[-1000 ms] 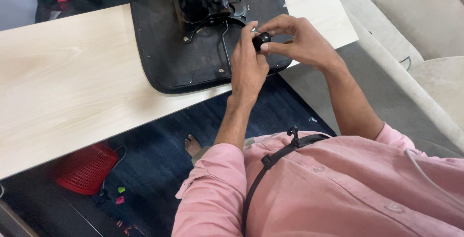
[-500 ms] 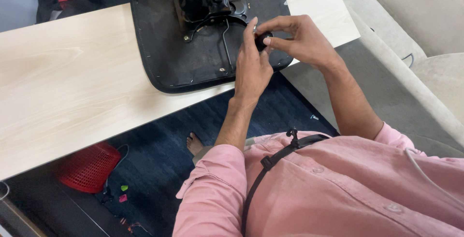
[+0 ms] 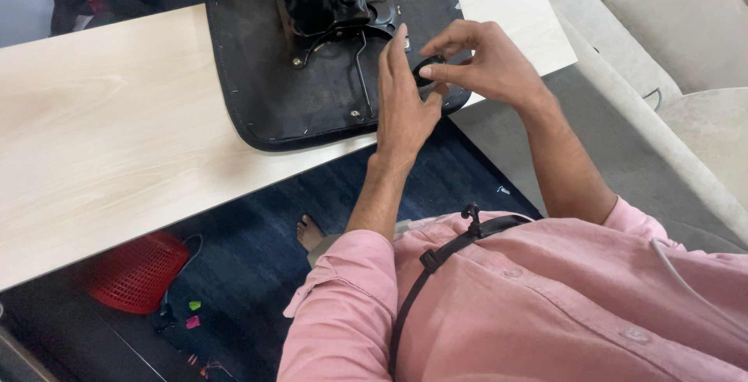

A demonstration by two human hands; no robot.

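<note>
— Where was the small black knob [image 3: 427, 68]?
— Between both hands, over the near right edge of the upturned black chair seat [image 3: 265, 78] on the pale wooden table [image 3: 101, 133].
— Who held it?
— The right hand [image 3: 483, 63] pinched it in its fingertips; the left hand [image 3: 401, 98] stood upright against it, fingers straight.

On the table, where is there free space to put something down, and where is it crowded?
The light wooden table is bare to the left of the upturned black chair seat, up to its near edge. A smaller bare strip lies at the far right corner. It is crowded at the seat's right edge, where the left hand and right hand meet around a small black part.
</note>
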